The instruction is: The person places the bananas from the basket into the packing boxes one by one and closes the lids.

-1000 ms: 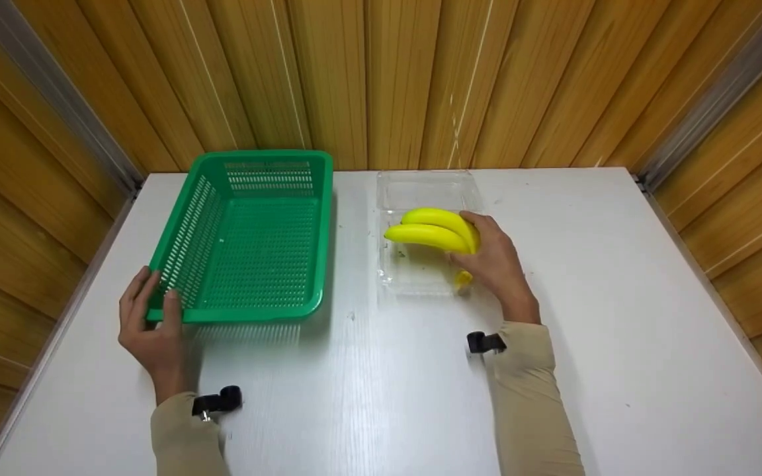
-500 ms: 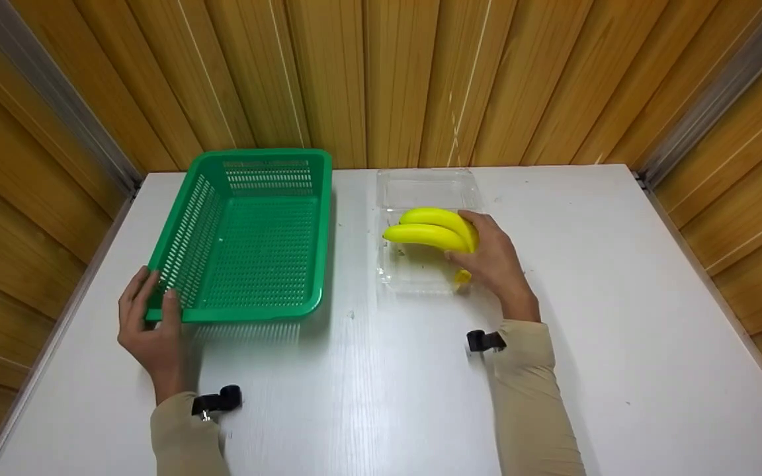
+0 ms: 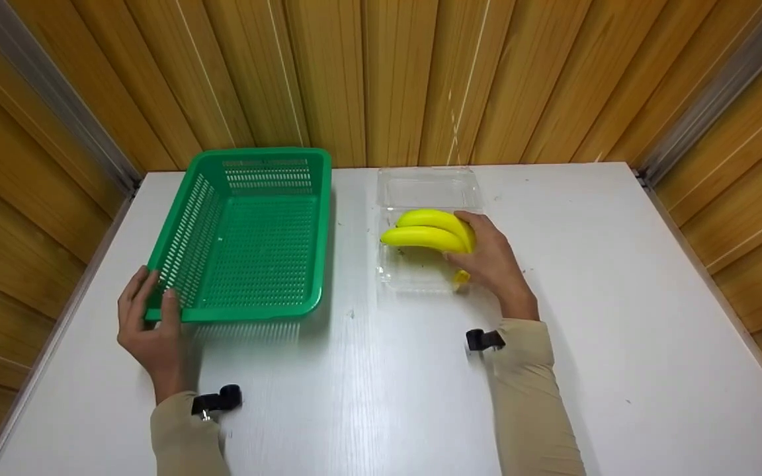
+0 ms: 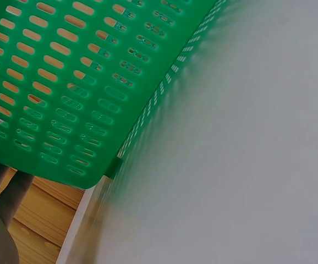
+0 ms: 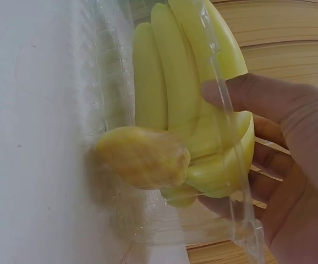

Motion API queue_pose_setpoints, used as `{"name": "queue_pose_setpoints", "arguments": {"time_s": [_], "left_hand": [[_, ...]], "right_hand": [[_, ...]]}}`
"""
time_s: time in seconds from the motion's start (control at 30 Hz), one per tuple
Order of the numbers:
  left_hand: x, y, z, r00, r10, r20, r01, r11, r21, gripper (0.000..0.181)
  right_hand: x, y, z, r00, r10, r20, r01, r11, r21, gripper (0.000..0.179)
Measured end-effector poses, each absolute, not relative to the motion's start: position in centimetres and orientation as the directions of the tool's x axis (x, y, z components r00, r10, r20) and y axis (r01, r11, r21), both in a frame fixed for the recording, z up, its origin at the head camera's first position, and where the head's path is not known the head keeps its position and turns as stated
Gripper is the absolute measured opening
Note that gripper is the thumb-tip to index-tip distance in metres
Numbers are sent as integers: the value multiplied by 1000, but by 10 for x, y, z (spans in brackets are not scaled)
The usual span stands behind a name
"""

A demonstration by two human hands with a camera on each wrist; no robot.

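My right hand (image 3: 490, 254) grips a bunch of yellow bananas (image 3: 424, 237) at its stem end, their tips pointing left in the head view. The bunch overlaps a clear plastic clamshell box (image 3: 414, 277), whose lid is folded back. A small yellow fruit with an orange blush (image 5: 142, 157) lies in the box under the bunch; its kind is unclear. My left hand (image 3: 153, 330) holds the near left corner of a green plastic basket (image 3: 320, 251), thumb over the front rim and fingers along the left side. Two of those fingers (image 4: 10, 195) show past the basket in the left wrist view.
The basket and box stand side by side on a white table (image 3: 354, 370), with a strip of tabletop between them. Wood-panelled walls (image 3: 394, 79) close off the back and both sides. A small black camera sits on each wrist.
The right hand and bananas have shifted very slightly left over the box. The left hand keeps its place on the basket corner.
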State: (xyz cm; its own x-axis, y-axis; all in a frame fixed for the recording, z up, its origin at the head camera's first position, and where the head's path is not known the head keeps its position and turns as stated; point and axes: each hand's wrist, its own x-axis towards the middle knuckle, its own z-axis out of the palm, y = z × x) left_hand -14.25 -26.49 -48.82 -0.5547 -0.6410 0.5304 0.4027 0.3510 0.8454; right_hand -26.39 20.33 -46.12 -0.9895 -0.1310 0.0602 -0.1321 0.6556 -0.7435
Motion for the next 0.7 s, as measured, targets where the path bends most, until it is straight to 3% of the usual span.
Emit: {"name": "queue_pose_setpoints", "arguments": {"time_s": [0.4,0.7], "left_hand": [[-144,-267,-490,-547,-615,568,426,379,821,35],[-143,-263,-487,-561,-652,510,401,325,856,36]], "right_hand": [[-265,203,-462,-988,-154,33,-128,667,-734,81],[-266,203,-463,-987,-161,-7,-103,664,-741,82]]}}
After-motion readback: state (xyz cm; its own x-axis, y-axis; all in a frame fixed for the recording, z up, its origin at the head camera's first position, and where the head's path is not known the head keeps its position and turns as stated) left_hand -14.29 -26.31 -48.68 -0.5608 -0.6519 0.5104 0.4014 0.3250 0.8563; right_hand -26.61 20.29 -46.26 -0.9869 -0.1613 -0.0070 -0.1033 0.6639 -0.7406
